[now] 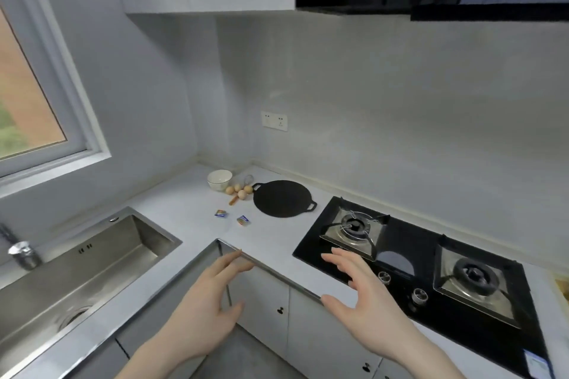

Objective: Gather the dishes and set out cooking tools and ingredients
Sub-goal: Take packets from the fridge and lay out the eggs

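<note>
A white bowl (pixel 219 179) stands in the far corner of the counter. Beside it lie several brown eggs (pixel 239 189) and a whisk (pixel 243 188) with a wooden handle. A flat black griddle pan (pixel 282 199) rests to their right. Two small foil packets (pixel 221 213) (pixel 243 220) lie nearer to me. My left hand (pixel 209 304) and my right hand (pixel 366 295) hover over the counter's front edge, palms facing each other, fingers spread and holding nothing. Both hands are well short of the items.
A steel sink (pixel 101 258) with a tap (pixel 21 252) fills the left side. A black two-burner gas hob (pixel 425 268) sits on the right. White cabinet doors (pixel 271 301) run below the counter. A wall socket (pixel 274 121) is above the pan.
</note>
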